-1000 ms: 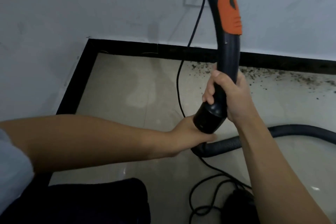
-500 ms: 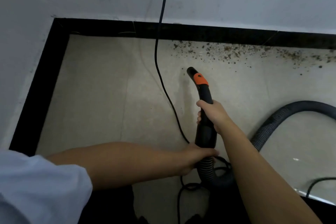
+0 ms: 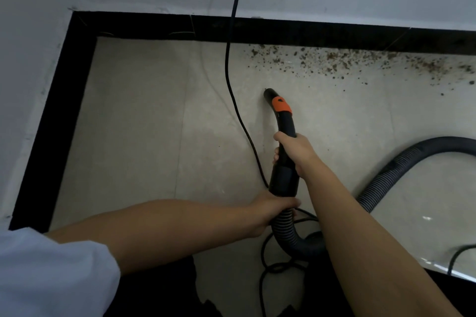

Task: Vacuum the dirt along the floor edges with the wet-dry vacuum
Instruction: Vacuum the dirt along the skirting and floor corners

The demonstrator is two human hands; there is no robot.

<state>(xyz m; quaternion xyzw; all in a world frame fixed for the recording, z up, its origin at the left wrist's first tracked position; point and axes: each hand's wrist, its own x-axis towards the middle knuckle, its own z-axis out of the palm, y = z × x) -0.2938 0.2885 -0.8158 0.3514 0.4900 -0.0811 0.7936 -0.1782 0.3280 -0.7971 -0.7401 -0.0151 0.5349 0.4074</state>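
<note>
A black curved vacuum wand (image 3: 283, 121) with an orange patch points its open tip down at the beige floor. My right hand (image 3: 295, 153) grips the wand's middle. My left hand (image 3: 274, 207) holds the joint where the wand meets the ribbed black hose (image 3: 386, 177), which loops under my right arm and runs off to the right. Brown dirt crumbs (image 3: 334, 64) lie scattered along the black skirting board (image 3: 309, 32), beyond and to the right of the tip.
A black power cord (image 3: 231, 90) hangs down the white wall and trails across the floor just left of the wand, coiling near my legs. The skirting forms a corner at the upper left. A white curved edge (image 3: 450, 274) shows at the lower right.
The wand has swung down from raised in front of the wall to pointing at the floor. Over the last half second the tip has stayed short of the dirt.
</note>
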